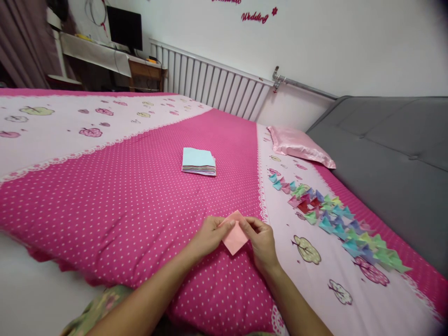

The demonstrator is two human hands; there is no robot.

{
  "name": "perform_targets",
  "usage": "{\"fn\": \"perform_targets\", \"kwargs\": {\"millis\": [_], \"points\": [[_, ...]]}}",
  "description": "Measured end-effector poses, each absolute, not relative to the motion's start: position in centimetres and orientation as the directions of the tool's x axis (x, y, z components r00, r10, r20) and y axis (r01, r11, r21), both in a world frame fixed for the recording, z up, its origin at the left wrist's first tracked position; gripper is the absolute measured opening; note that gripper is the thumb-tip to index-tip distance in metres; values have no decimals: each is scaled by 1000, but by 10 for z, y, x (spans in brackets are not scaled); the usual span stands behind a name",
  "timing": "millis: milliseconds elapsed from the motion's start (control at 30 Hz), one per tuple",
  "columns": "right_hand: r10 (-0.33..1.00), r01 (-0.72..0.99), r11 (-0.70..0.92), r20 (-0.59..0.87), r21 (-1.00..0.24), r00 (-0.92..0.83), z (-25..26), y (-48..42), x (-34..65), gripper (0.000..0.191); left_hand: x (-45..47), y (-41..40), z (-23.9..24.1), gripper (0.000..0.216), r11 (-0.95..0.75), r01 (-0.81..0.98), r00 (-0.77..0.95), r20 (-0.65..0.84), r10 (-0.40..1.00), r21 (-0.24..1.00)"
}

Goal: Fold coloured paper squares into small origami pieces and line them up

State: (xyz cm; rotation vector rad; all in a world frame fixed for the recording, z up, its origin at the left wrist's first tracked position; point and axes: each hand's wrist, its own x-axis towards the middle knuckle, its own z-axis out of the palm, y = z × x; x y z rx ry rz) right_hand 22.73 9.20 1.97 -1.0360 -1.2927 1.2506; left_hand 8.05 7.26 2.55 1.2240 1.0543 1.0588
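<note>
A small pink square of origami paper [235, 240] is held between both hands above the front of the bed, one corner pointing toward me. My left hand [212, 233] pinches its left side with the thumb on top. On the right edge, my right hand [261, 237] grips it the same way, fingers behind the sheet. Farther ahead lies a stack of square paper [198, 157] with a light blue sheet on top. To the right, several folded paper boats [339, 224] in many colours stand in rows on the sheet.
The bed [140, 186] has a pink dotted and white patterned cover. A pink pillow [301, 145] rests near the grey headboard [392, 154]. Behind are a white radiator [213, 77] and a desk [94, 53] with a black monitor [124, 29].
</note>
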Motion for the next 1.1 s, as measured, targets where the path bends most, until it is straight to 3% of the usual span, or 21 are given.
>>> {"fn": "perform_targets", "kwargs": {"millis": [433,600,800,1100], "points": [[997,-66,68,70,-995,-21,19,95,228,21,78,75,32,45,101,-241,17,-100,995,965],[1000,-160,24,25,-987,-5,18,97,229,20,74,76,36,43,112,-289,-79,-141,987,951],[967,-221,-56,2,-974,-253,23,91,223,30,78,73,36,43,115,-310,3,-119,993,944],[962,-187,-44,9,-981,-274,20,90,222,36,84,68,35,43,181,-398,117,-146,982,899]]}}
